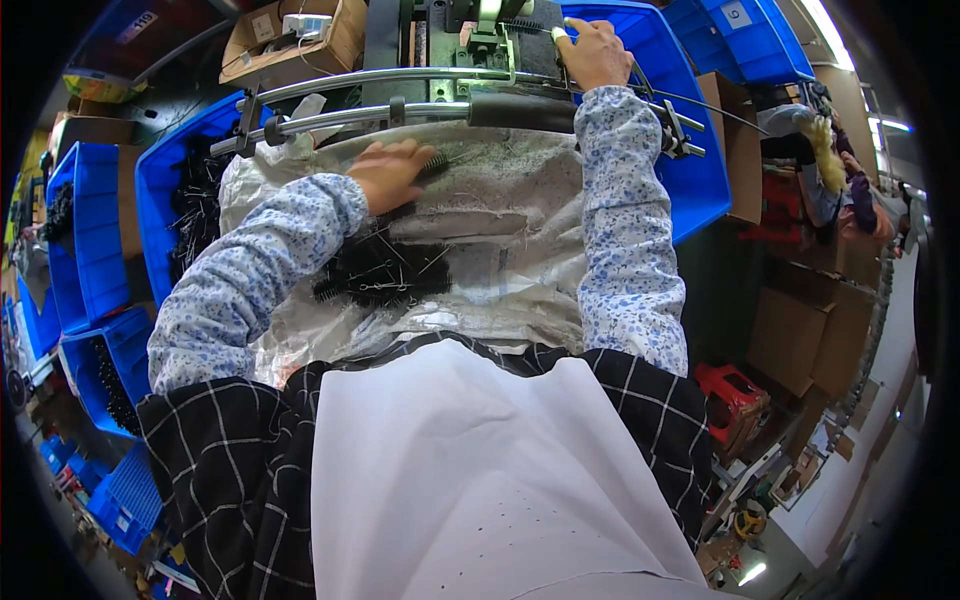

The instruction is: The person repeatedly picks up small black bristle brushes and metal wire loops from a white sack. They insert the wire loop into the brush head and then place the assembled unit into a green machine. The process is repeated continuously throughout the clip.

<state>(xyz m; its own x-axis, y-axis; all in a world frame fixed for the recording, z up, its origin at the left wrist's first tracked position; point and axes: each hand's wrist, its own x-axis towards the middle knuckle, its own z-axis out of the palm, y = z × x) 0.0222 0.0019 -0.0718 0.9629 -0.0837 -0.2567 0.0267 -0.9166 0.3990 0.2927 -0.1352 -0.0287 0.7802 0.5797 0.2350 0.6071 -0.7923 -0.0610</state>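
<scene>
My left hand [390, 175], slightly blurred, is over the pale woven sheet [540, 185] with a dark coil spring [433, 166] at its fingertips. Just below that hand, a pile of black springs [385, 272] with thin bright pieces among them lies on the sheet. My right hand [597, 57] is up at the right side of the machine [490, 50], its fingers bent and pinched together, with pale covers on the fingertips. Close to those fingertips, another dark spring [522, 25] lies across the machine. What the right fingers grip is too small to tell.
Two metal rods [420, 112] run across the machine's near side. A blue bin [165, 200] of dark parts stands at left, and another blue bin [700, 195] at right. Further left are more blue bins [100, 240]. A red stool [730, 400] stands at right; another person [830, 170] is beyond.
</scene>
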